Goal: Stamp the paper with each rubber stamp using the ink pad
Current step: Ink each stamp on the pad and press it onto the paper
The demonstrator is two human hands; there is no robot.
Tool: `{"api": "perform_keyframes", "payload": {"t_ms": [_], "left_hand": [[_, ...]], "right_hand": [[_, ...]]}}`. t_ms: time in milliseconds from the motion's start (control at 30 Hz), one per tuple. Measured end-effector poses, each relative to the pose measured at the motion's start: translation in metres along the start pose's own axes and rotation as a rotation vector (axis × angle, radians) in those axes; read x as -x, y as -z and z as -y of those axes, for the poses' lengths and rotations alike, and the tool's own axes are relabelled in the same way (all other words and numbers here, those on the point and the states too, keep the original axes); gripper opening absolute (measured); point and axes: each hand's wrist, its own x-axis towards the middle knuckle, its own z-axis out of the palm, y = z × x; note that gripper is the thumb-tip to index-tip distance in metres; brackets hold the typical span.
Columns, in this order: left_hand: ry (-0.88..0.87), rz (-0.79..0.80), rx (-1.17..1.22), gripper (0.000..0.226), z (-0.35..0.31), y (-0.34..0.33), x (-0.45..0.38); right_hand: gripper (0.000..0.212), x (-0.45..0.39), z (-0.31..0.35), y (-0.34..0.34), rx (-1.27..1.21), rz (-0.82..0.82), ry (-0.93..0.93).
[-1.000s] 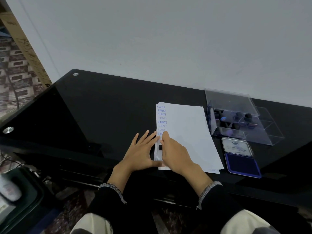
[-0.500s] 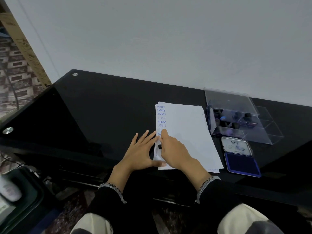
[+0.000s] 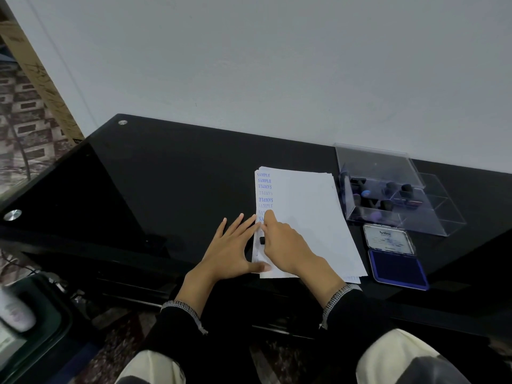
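Paper (image 3: pixel 307 217) shows eight SAMPLE marks; our right hand (image 3: pixel 285 245) grips the rubber stamp (image 3: pixel 262 240), left hand (image 3: pixel 232 248) lies flat; more stamps (image 3: pixel 388 196) wait.

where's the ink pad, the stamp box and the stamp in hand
ink pad (image 3: pixel 396 268): head view, blue inked surface
stamp box (image 3: pixel 388 217): head view, clear front wall
stamp (image 3: pixel 262 240): head view, black end beside the right hand (image 3: pixel 288 245)

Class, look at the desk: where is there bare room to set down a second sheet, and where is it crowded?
Bare: the black desk left of the paper and left hand. Crowded: right side, where the clear stamp box and open ink pad sit.
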Motion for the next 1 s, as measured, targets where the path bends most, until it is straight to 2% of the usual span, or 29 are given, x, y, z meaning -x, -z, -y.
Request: {"api": "perform_keyframes", "payload": {"t_ms": [67,167,333,433,733,833,900,1000], "left_hand": [[0.006,-0.016,0.04,0.104,0.002,-0.001,0.0],[0.007,-0.028,0.07,0.1,0.003,-0.002,0.0],[-0.002,-0.043,0.083,0.098,0.004,-0.003,0.0],[0.001,-0.041,0.073,0.097,0.004,-0.003,0.0],[0.007,-0.033,0.054,0.1,0.003,-0.002,0.001],[0.005,-0.037,0.057,0.099,0.002,-0.002,0.001],[0.004,-0.04,0.058,0.099,0.003,-0.002,0.001],[0.005,-0.036,0.042,0.097,0.004,-0.003,0.0]], "right_hand": [[0.016,0.008,0.0,-0.002,-0.013,-0.02,0.007],[0.026,0.015,-0.001,-0.007,0.016,-0.044,0.023],[0.011,0.004,-0.001,-0.002,0.015,-0.01,0.012],[0.011,-0.002,-0.001,0.001,0.012,0.009,0.015],[0.016,0.018,-0.002,-0.016,0.054,-0.109,0.005],[0.017,0.013,-0.001,-0.013,0.053,-0.083,0.005],[0.009,0.007,-0.001,-0.007,0.031,-0.051,0.005],[0.013,-0.001,-0.001,0.0,0.038,0.027,0.007]]}}
